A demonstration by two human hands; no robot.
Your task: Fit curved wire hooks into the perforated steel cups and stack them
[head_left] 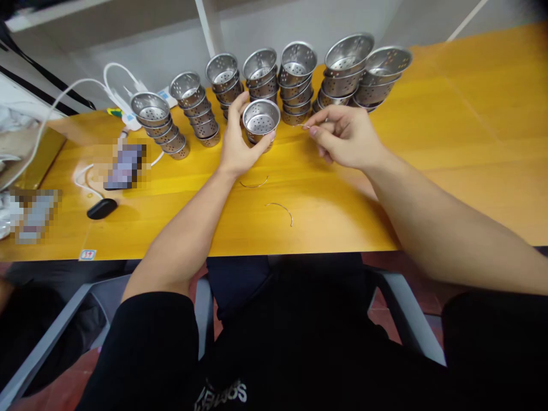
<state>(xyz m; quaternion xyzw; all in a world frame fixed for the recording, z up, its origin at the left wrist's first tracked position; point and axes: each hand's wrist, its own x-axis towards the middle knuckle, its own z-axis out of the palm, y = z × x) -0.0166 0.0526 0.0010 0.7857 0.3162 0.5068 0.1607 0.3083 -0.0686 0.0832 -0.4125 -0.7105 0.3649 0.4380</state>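
Observation:
My left hand (238, 149) is wrapped round a perforated metal strainer cup (261, 121), thumb at its near right side and fingers on its left. The cup's mouth tilts up toward me, so the holes in its bottom show. Its lower part is partly hidden by the thumb. To the right of the cup, my right hand (349, 137) pinches a thin piece of wire (301, 125) between thumb and forefinger, with its tip pointing left toward the cup. Two curved thin wires, an upper one (256, 186) and a lower one (286, 211), lie on the table below the hands.
Several leaning stacks of perforated metal cups (201, 108) line the back of the yellow table (342, 222). At left are a blurred phone (125, 166), a black oval object (101, 209), white cables (81, 83) and a blurred-out item (38, 216). A wall stands behind.

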